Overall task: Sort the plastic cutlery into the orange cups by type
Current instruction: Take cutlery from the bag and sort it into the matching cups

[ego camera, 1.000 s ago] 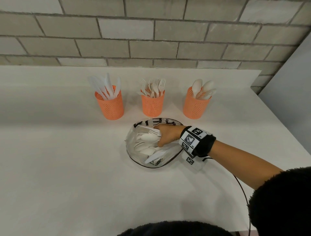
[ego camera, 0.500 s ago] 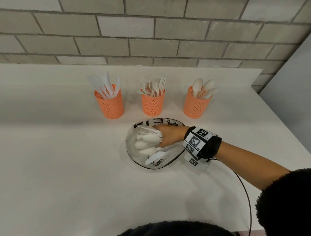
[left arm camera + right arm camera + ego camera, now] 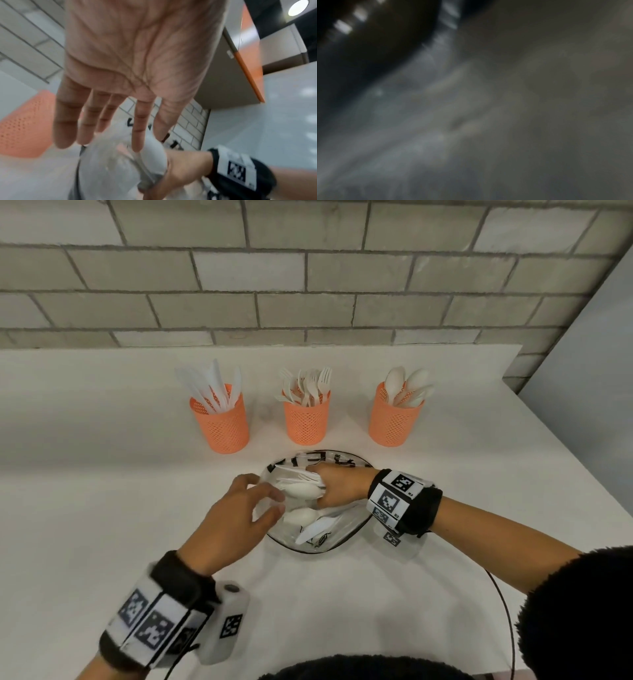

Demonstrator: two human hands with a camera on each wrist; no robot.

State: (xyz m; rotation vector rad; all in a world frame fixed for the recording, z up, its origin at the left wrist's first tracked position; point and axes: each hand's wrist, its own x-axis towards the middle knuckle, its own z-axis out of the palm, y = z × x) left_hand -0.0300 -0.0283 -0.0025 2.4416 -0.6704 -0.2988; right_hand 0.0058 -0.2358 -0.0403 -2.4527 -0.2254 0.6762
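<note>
Three orange mesh cups stand in a row: knives in the left cup, forks in the middle cup, spoons in the right cup. In front of them lies a clear plastic bag with a black edge. My right hand is inside the bag, fingers curled round white cutlery with a spoon bowl sticking out. A loose spoon and a knife lie lower in the bag. My left hand is at the bag's left side, fingers spread and straight, touching the plastic. The right wrist view is dark and blurred.
The white table ends at a grey brick wall behind the cups, and its right edge drops off. A thin black cable loops on the table under my right forearm.
My left hand has come into view and reached the bag's left side. My right hand stays in the bag, holding cutlery.
</note>
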